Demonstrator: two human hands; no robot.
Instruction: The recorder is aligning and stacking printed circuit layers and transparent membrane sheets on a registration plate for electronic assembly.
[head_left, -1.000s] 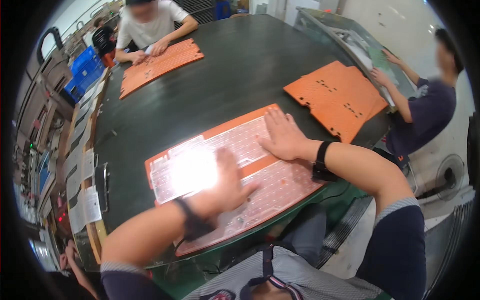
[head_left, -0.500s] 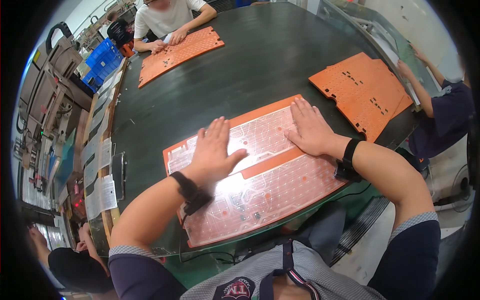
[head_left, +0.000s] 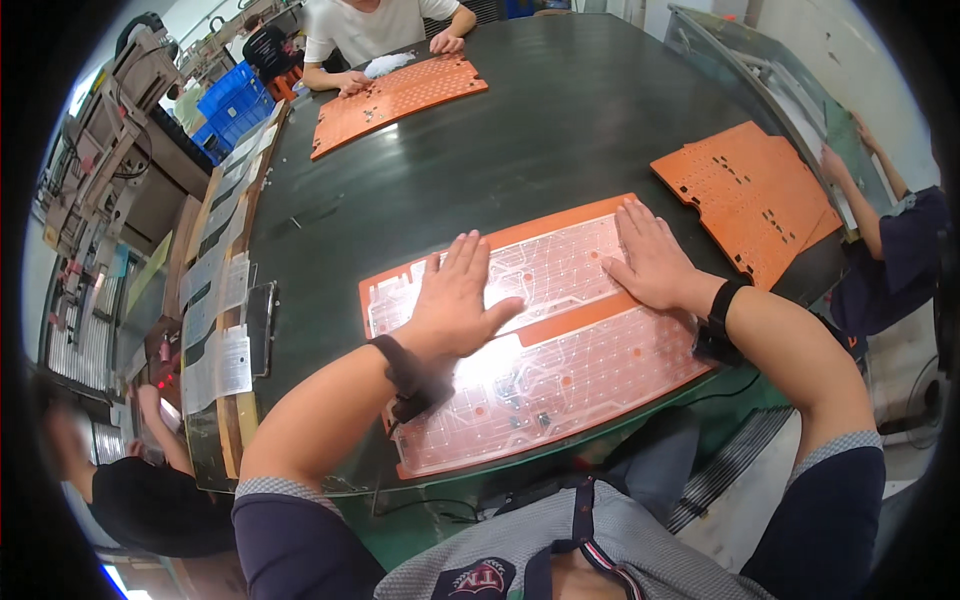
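Two clear printed circuit sheets [head_left: 570,391] with fine silvery lines lie side by side on an orange board [head_left: 574,326] in front of me. My left hand [head_left: 456,298] rests flat on the far sheet's left half, fingers stretched and thumb out to the side. On that sheet's right end my right hand [head_left: 653,258] lies flat, its fingers pointing away from me. Neither hand grips anything. Bright glare covers part of the sheets by my left wrist, and both hands hide strips of the far sheet. A dark band with a small box sits on each wrist.
Orange boards [head_left: 752,200] lie overlapped at the right. Across the dark table [head_left: 440,150], a co-worker handles another orange board [head_left: 400,103] beside a white pile [head_left: 390,64]. Clear sheets [head_left: 215,283] line the left edge, near blue crates [head_left: 236,103]. Other people work left and right.
The whole view has shifted, so the table and boards sit farther right in the picture. My hands stay flat on the sheet. The co-worker's hands opposite have moved apart.
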